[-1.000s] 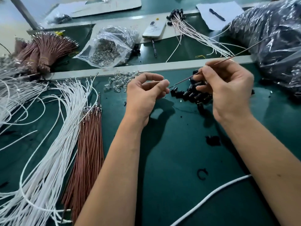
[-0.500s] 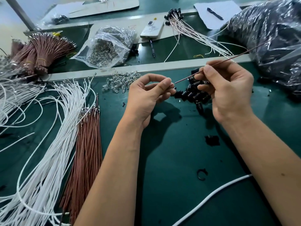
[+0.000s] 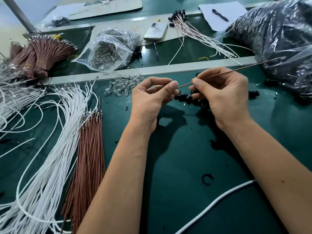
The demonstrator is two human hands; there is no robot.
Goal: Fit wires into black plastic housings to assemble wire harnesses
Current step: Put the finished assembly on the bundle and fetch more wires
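Head view. My work surface is a dark green mat [image 3: 177,166], smooth and matte, bounded at its far edge by a pale grey metal rail [image 3: 152,71]; a second green level lies beyond the rail.

On the mat to my left, a fan of thin white wires [image 3: 55,132] with metal terminals lies beside a straight bundle of reddish-brown wires [image 3: 87,157]. Past them, tied brown wire bunches [image 3: 38,54] splay like brushes. A crinkled clear bag of small glassy parts [image 3: 109,48] rests beyond the rail, and a loose heap of the same clear parts [image 3: 123,85] sits just inside it. At far right a large glossy plastic sack [image 3: 278,39] of dark pieces bulges onto the mat. A white phone [image 3: 156,31], a sheet of paper with a pen [image 3: 219,14] and finished harnesses with black ends [image 3: 194,29] lie farther back. A thick white cord [image 3: 219,201] curves across the near right.

The black plastic housings [image 3: 187,97] are piled on the mat directly under my fingers.

My left hand [image 3: 150,100] is raised, knuckles up, thumb and forefinger closed in a pinch; the small item between them is hidden. My right hand [image 3: 226,95] pinches one stiff brown wire [image 3: 236,70] between thumb and forefinger, other fingers curled. The wire's near tip points at my left fingertips; its length slants up and right toward the sack.
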